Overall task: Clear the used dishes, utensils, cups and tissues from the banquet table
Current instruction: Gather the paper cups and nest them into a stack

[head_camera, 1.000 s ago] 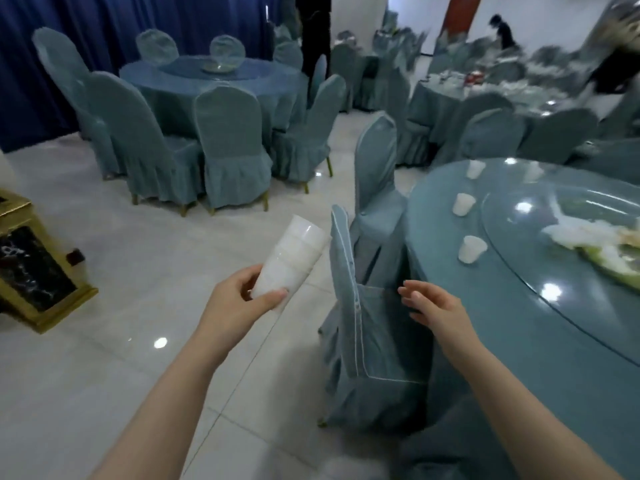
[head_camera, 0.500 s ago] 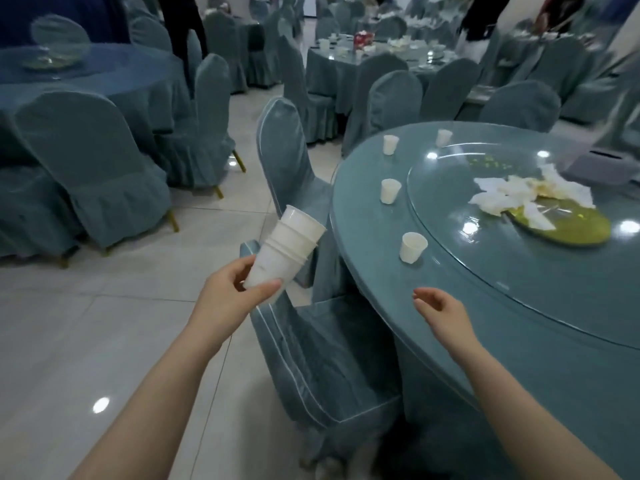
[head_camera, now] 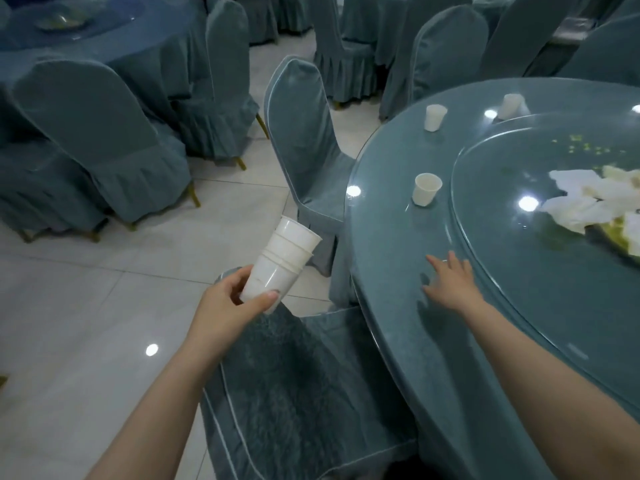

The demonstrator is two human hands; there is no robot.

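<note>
Both hands are busy: the left hand (head_camera: 230,303) grips a tilted stack of white cups (head_camera: 282,259) over the floor beside the table (head_camera: 398,271), while the right hand (head_camera: 450,284) reaches flat over the table's edge, fingers straight. Three single cups stand farther along: nearest (head_camera: 426,189), next (head_camera: 434,117), farthest (head_camera: 510,106). Crumpled tissues (head_camera: 588,199) lie on the glass turntable (head_camera: 519,258).

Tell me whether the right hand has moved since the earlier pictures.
Yes. The right hand has advanced from the cloth-covered chair onto the round teal table, toward the nearest white cup.

No words, labels, brand names, numbers or signs can be read anywhere in the picture.
</note>
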